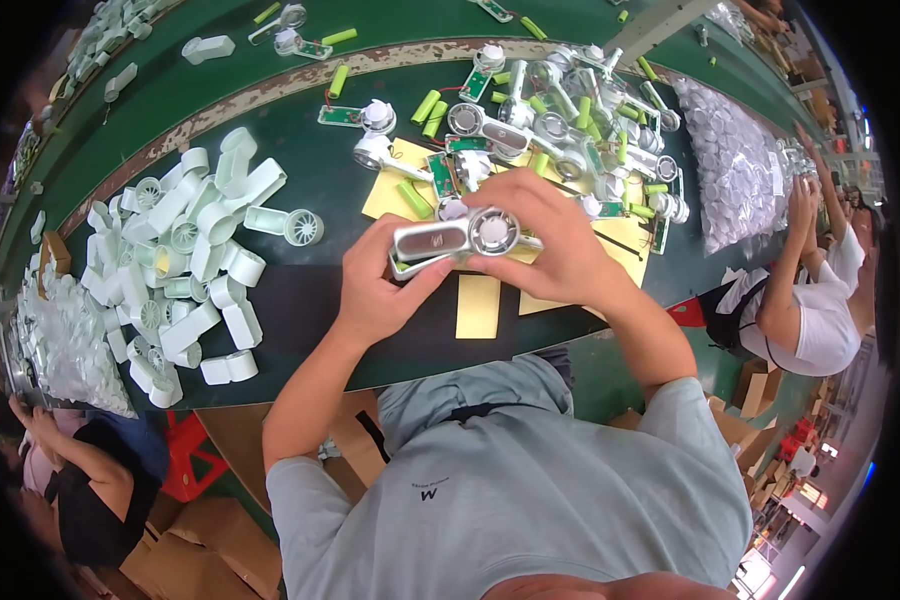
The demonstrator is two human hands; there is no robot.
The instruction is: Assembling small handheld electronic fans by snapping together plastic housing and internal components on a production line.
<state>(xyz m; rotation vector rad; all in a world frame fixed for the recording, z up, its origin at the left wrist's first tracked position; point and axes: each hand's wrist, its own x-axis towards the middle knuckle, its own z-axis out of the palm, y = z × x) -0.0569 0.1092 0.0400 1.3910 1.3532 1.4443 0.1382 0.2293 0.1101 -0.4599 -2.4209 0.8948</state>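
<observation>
Between my two hands is a small handheld fan (435, 240), with a round grille head at its right end and a brownish panel along its handle. My left hand (375, 285) is closed round the handle end, thumb along the lower edge. Closed at the head end, my right hand (555, 235) has its thumb below and fingers curled over the top. A strip of green shows under the handle near my left thumb. Beyond my hands lies a heap of fan parts with green circuit boards (467, 145) and green cylindrical batteries (425, 107).
Pale green fan housings (185, 235) are piled at the left, beside a plastic bag of parts (65, 340). Yellow cardboard sheets (478, 308) lie on the dark table. A bag of white round parts (730, 165) stands at the right. Co-workers (810, 300) sit on both sides.
</observation>
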